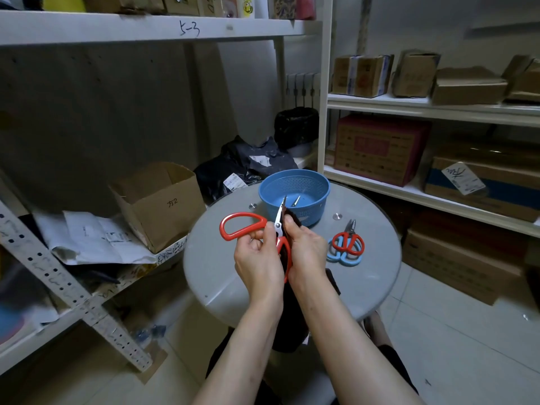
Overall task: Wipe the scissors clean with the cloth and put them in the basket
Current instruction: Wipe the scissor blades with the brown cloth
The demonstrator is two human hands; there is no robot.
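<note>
- Red handles up front: the big red scissors [279,226] are held above the table [365,282], blades splayed wide and pointing to 12 o'clock.
- The left hand [257,258] pinches them near the pivot, just beside the big loop. The right hand [306,252] is clamped round the dark cloth [292,219], squeezing it onto a blade. The hands are close together.
- Risk one: open edges. If the cloth slides off, the right fingers could meet bare steel.
- Risk two: the left grip looks like a light pinch. A hard wipe could twist the pair loose and drop it onto the table.
- Risk three: the cloth's tail hangs down at 6 o'clock and could snag in the blades if they snap closed.
- The blue basket [315,206] waits at the table's 12 o'clock, near the tips.
- Count: three pairs of scissors for certain. One is in hand, and the small red pair [349,242] lies over the blue-handled pair [343,257] at 3 o'clock.
- There is one basket, one cloth and two hands.
- A metal sliver [296,201] shows at the basket. I cannot tell whether it is the second blade or another pair inside.
</note>
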